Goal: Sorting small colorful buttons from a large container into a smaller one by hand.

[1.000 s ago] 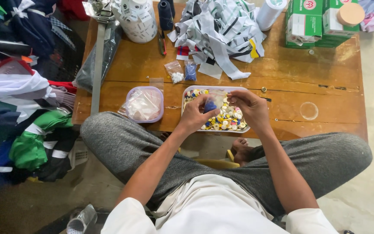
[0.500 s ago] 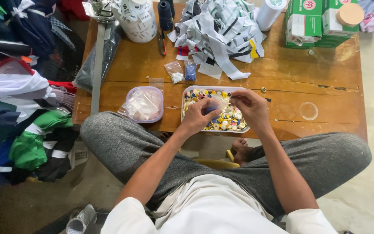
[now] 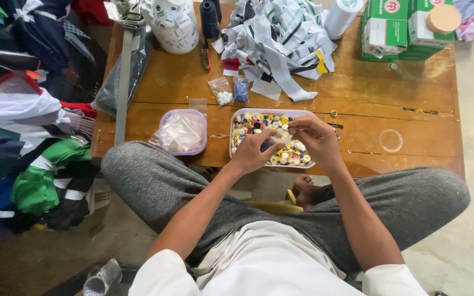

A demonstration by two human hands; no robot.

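Note:
A shallow tray [image 3: 232, 137] full of colourful buttons [image 3: 253, 123] sits at the near edge of a wooden table [image 3: 357, 98]. Both my hands hover over it. My left hand [image 3: 253, 153] and my right hand [image 3: 316, 140] pinch a small clear plastic bag [image 3: 278, 137] between them. Something dark blue shows in the bag near my left fingers. My knees in grey trousers are spread under the table edge.
Left of the tray stands a lavender-rimmed tub [image 3: 182, 131] of clear bags. Two little bags, white buttons [image 3: 223, 94] and blue buttons [image 3: 241, 89], lie behind the tray. Further back are striped fabric strips [image 3: 281, 38], a white jar [image 3: 174, 24] and green boxes [image 3: 407, 27]. Clothes [image 3: 28, 142] pile up on the left.
My hands have drawn a little closer to me over the tray, and the blue item between them has dropped lower. Nothing else has moved.

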